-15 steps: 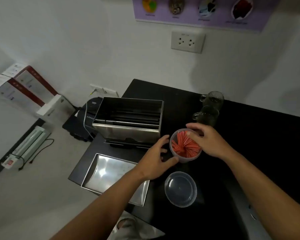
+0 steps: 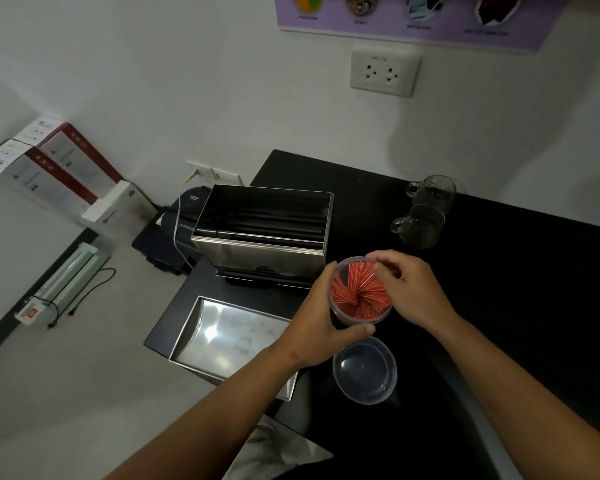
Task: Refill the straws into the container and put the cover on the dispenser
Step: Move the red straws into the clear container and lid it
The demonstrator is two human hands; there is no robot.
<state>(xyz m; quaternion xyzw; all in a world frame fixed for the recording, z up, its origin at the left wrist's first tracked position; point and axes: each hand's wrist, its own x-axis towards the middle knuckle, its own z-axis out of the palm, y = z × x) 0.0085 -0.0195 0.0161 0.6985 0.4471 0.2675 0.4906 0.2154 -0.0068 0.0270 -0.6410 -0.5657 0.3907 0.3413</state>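
On the black counter (image 2: 499, 306), my left hand (image 2: 317, 327) wraps around the side of a clear round tub (image 2: 361, 315) packed with red straws (image 2: 359, 292), thumb along its near wall. My right hand (image 2: 413, 291) curls over the tub's far rim, fingertips dipping at the straw ends; whether they pinch any I cannot tell. The open steel dispenser (image 2: 264, 251) stands just beside the tub to the left, its steel cover (image 2: 222, 336) lying upturned in front of it. A clear plastic lid (image 2: 365, 370) rests just in front of the tub.

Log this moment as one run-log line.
left hand: holds clear round tub | right hand: reaching red straws | steel dispenser: uncovered
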